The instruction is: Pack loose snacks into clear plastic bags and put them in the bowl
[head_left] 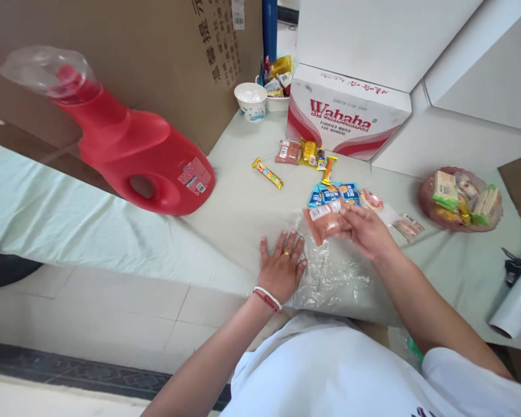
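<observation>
My right hand (364, 231) grips a reddish-brown snack packet (323, 219) by its right end and holds it over the table. My left hand (283, 267) lies flat with fingers spread, at the left edge of a crumpled clear plastic sheet (334, 278). Just beyond the held packet are several blue snack packets (333, 192), partly hidden by it. Farther back sit another brown packet (287, 152), a yellow packet (308, 153), a small dark packet (320, 159) and an orange-yellow stick packet (329, 170). A long yellow stick snack (268, 173) lies apart to the left.
A large red jug (156, 150) stands left. At the back are a paper bowl (250, 102), a bowl of snacks (278, 104) and a Wahaha carton (347, 113). On the right are a pink bowl of snacks (425, 200), a plastic film roll (514, 304) and flat packets (408, 227).
</observation>
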`<act>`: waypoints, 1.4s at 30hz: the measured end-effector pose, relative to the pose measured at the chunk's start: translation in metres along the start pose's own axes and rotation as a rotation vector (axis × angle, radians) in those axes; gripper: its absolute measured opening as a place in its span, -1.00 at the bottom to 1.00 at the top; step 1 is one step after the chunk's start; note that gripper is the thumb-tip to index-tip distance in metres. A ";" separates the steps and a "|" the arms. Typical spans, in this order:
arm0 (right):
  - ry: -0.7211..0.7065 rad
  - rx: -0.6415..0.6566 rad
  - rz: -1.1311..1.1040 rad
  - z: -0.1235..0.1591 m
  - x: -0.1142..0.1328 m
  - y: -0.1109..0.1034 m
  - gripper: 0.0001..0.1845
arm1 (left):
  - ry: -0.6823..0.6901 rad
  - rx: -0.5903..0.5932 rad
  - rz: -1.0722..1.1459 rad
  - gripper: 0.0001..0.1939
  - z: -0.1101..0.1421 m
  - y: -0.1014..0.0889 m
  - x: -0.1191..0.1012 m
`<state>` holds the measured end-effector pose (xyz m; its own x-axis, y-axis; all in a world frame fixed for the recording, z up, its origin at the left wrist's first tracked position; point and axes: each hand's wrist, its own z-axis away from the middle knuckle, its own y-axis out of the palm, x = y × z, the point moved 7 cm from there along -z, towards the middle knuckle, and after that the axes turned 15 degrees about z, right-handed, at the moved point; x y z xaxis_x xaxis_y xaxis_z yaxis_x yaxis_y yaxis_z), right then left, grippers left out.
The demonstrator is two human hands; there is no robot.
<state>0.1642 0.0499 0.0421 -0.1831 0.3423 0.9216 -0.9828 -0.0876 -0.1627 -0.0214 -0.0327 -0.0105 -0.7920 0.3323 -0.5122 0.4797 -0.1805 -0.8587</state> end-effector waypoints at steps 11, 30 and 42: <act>-0.255 -0.005 1.340 0.069 -0.024 -0.014 -0.37 | 0.030 0.003 -0.037 -0.43 -0.002 0.000 -0.002; -0.498 0.132 1.083 0.088 -0.059 -0.008 -0.32 | 0.029 -0.215 0.121 -0.38 0.013 -0.031 0.034; -0.638 0.277 0.984 0.152 -0.082 -0.035 -0.77 | 0.344 0.214 0.084 -0.33 0.050 -0.029 0.033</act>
<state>0.2172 -0.1177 0.0258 -0.7289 -0.5016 0.4659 -0.3757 -0.2758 -0.8848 -0.0801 -0.0625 -0.0029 -0.5637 0.5918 -0.5762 0.4187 -0.3966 -0.8170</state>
